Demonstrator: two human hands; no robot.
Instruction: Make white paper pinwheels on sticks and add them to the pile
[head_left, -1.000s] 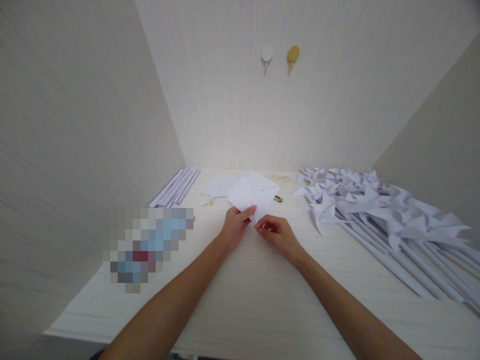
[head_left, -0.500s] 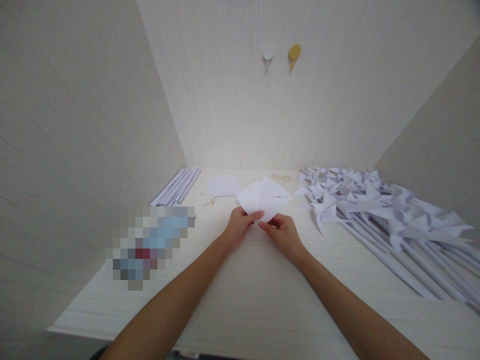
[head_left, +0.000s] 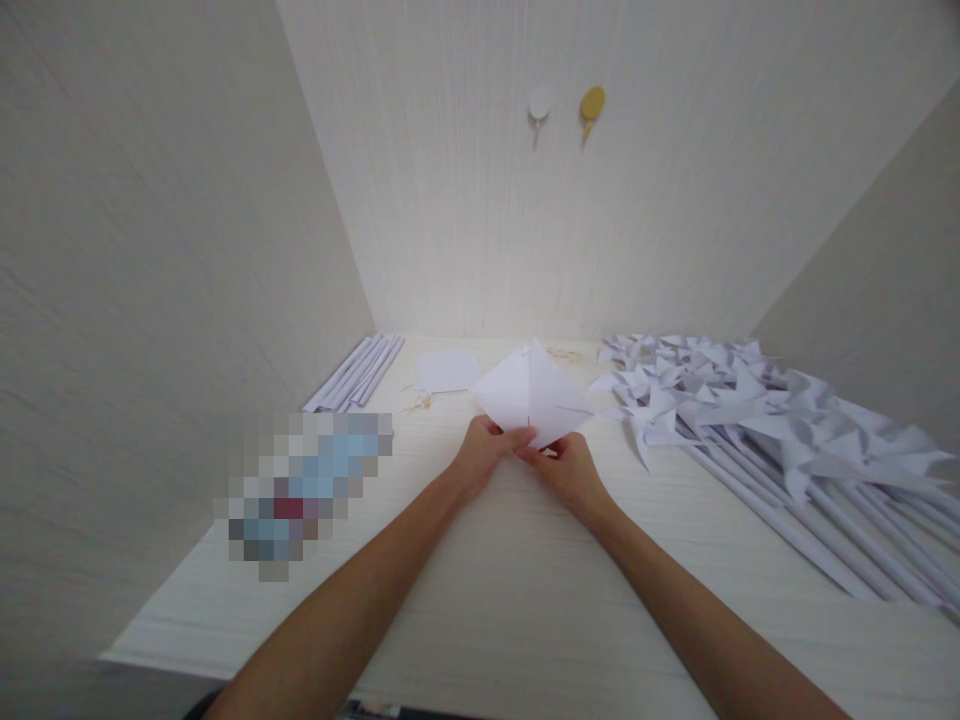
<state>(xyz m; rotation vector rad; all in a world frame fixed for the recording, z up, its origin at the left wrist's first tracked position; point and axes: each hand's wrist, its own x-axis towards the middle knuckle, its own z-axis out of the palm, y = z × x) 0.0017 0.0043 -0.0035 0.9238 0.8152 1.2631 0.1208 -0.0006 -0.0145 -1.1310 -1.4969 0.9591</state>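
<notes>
Head view: I'm watching left hand (head_left: 481, 455) and right hand (head_left: 568, 468) pinching the cut paper square (head_left: 532, 398) just above them, risking a tear along its slits if they tug apart.

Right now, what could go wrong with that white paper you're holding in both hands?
1. The left hand and right hand pinch only the near corner of the folded white paper, so a hard tug might tear it or spoil a crease.
2. The pile of paper pinwheels lies close on the right; a swinging elbow could crush some.
3. The loose sheet behind could get pushed or bent if the paper slides forward.
</notes>
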